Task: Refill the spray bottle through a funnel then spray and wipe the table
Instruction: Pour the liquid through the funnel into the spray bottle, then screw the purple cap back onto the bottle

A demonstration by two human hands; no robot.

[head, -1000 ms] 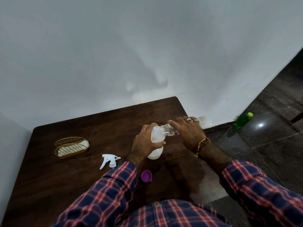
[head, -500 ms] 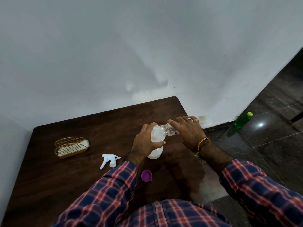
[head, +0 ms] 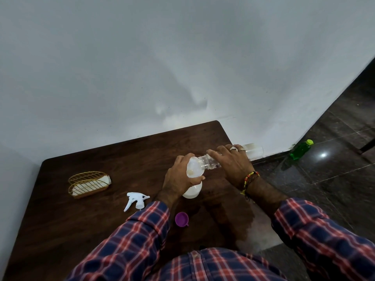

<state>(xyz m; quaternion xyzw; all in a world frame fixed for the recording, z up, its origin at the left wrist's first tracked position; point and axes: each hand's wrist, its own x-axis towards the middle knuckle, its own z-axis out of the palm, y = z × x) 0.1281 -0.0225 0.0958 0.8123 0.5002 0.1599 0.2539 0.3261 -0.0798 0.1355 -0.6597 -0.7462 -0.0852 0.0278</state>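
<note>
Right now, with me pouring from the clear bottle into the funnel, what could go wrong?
1. The clear bottle lies nearly flat at the funnel rim; a surge could overflow onto the table.
2. The spray bottle is steadied only by the left hand around its neck, so a nudge from the right hand might tip it.
3. The purple cap sits near your left sleeve and could get swept off.

Both forearms, in rolled plaid sleeves of blue, red and white, reached forward from the lower edge of the frame. The left hand curled its fingers and thumb in a grip round a white object held upright. The right hand, palm down with fingers spread, lay over a clear cylinder tipped on its side, rings on two fingers, a beaded band at the wrist.
</note>
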